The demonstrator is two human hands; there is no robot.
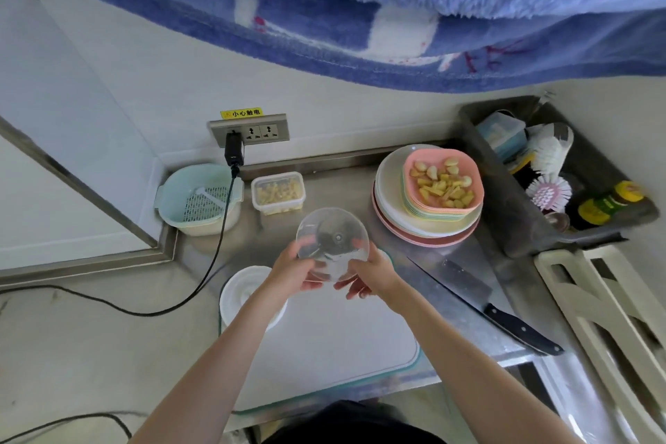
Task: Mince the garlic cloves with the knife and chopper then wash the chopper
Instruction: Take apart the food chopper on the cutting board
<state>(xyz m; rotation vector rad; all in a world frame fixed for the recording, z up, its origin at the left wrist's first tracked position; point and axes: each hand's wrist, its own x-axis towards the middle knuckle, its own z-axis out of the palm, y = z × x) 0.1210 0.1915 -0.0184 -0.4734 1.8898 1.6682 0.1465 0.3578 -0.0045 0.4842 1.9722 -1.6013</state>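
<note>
Both hands were up over the far edge of the white cutting board (324, 342), holding the clear chopper bowl (332, 241) between them. The left hand (299, 272) gripped its left side with the fingers curled under, and the right hand (367, 276) gripped its right side the same way. The bowl was tipped so that its open mouth faced away from the person, toward the wall, and a dark blade hub showed through its middle. I could not tell whether any garlic was inside it.

The garlic lay ahead and to the right of the hands, in the pink dish (442, 181) on top of the stack of plates (393, 216), as peeled cloves and cut yellow pieces. The right hand was the nearer one to that dish. The knife (483, 303) rested on the steel counter just right of the board, its long axis running diagonally, tip toward the plates and black handle toward the near right corner, again on the right hand's side.

A small lidded plastic box (278, 193) of pale chopped bits stood just beyond the bowl. Left of it was a pale green strainer basket (200, 198), which looked to hold nothing. A white round lid (245, 294) lay near the left wrist. To my eye, loading the bowl would have meant reaching right and forward.
</note>
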